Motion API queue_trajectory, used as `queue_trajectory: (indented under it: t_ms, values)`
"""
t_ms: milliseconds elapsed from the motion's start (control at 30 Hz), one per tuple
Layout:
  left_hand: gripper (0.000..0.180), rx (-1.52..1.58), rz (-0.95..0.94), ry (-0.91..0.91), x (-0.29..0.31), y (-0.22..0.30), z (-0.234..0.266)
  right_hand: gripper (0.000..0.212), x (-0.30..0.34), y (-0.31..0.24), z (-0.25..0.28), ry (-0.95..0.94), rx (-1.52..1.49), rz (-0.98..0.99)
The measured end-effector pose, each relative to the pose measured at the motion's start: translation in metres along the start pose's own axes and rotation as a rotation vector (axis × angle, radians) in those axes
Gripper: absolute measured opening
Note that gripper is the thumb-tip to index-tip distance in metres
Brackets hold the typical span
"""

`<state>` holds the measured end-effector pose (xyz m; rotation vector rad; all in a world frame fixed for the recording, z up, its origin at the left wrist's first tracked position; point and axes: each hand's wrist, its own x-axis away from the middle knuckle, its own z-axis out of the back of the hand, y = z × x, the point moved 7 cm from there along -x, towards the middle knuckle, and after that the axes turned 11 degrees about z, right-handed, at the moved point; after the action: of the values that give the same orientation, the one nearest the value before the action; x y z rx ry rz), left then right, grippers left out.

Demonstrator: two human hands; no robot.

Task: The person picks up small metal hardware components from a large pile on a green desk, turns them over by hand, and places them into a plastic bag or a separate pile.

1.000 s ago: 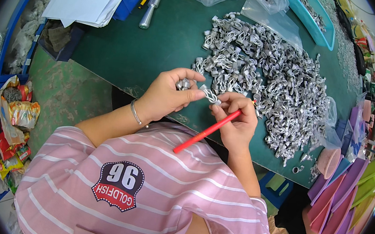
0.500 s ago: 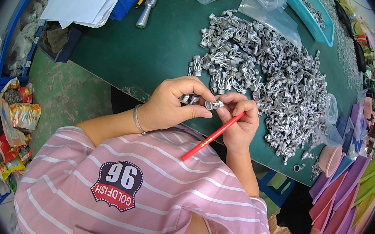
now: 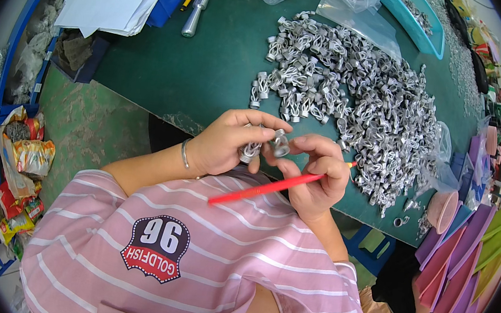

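Clamped in the left hand (image 3: 228, 140), at the centre of the frame: a looped metal fitting (image 3: 280, 145) at the fingertips, blurred, with a small bunch of fittings (image 3: 251, 151) tucked just left of it. Closed on a red pen (image 3: 253, 191): the right hand (image 3: 320, 175), with fingertips very near the looped metal fitting; cannot tell whether touching. Best to pinch lightly by one end, turn with fingertips only, angle the pen clear, and hold the bunch apart from the heap of fittings (image 3: 382, 121) at upper right.
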<state>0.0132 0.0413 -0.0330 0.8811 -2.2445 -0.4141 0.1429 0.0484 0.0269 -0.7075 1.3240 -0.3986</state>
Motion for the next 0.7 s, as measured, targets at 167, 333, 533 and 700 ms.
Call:
queue_trajectory:
  t_ms: [167,333,533,700]
  values:
    - [0.024,0.332,0.095,-0.301,0.015,-0.015,0.02,0.038,0.008,0.017,0.038,0.463,-0.132,-0.467]
    - [0.024,0.003,0.307,-0.36,0.062,-0.033,0.068,0.025,0.02,0.035,0.092,0.452,0.206,-0.576]
    - [0.025,0.029,0.449,0.174,0.021,-0.084,0.131,0.018,0.004,0.048,0.055,-0.165,0.594,-0.322]
    - [0.031,0.533,0.369,-0.042,-0.026,-0.09,0.115,0.026,-0.005,0.043,0.038,-0.336,0.866,-0.207]
